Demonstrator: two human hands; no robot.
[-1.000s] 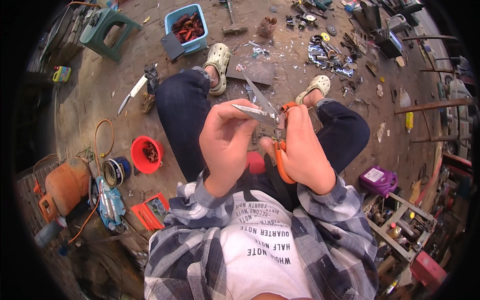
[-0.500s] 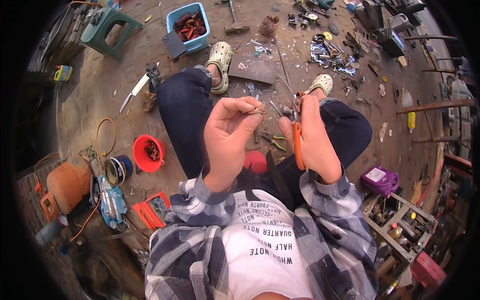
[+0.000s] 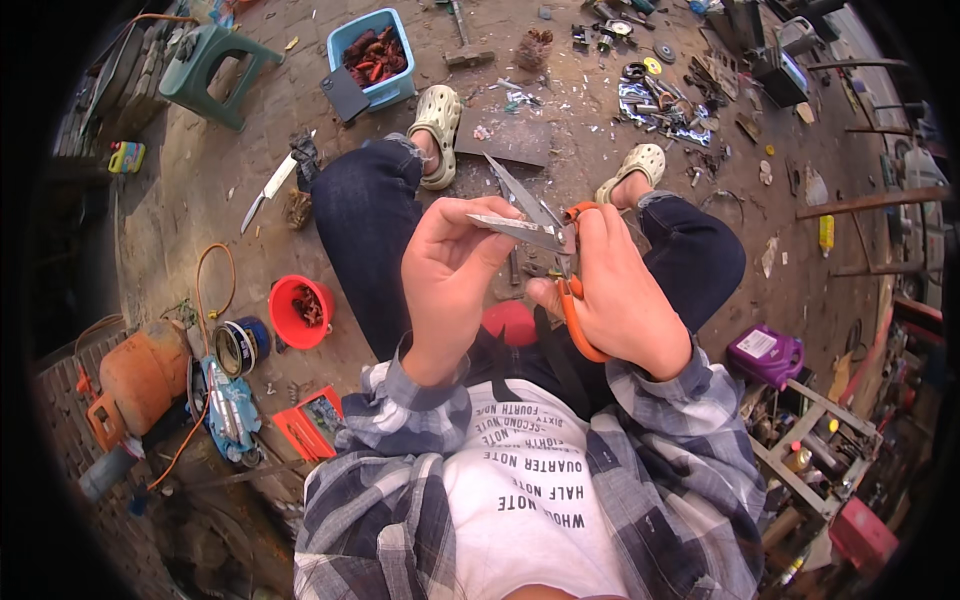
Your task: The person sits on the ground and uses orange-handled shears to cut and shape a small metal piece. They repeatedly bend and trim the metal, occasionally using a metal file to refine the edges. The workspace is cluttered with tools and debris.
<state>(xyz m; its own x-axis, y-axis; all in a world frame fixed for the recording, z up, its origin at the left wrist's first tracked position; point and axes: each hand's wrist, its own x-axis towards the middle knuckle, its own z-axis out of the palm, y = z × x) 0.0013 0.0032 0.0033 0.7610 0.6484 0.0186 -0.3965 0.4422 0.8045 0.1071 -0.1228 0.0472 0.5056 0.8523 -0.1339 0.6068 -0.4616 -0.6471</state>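
My right hand (image 3: 628, 290) is wrapped around the orange handles of a pair of scissors (image 3: 530, 233). The blades are spread apart and point left, reaching to the fingertips of my left hand (image 3: 447, 280). My left thumb and fingers are pinched together. Whatever sits in that pinch is mostly behind the blades now; half a second ago a small brownish, stringy piece showed there. Both hands are in front of my lap, between my knees. Below them on the ground lie pliers (image 3: 540, 270), partly covered by the scissors and my right hand.
A blue basket (image 3: 345, 48) of reddish-brown pieces stands ahead, and a red bucket (image 3: 283, 330) with similar pieces is at left. A knife (image 3: 268, 192) lies beside my left knee. Metal parts (image 3: 660, 100) litter the ground at far right. A purple jug (image 3: 765, 357) stands at right.
The scissors have swung from upright to pointing left, and their blades have spread at my left fingertips. My right hand has turned with them; my left hand has barely shifted.
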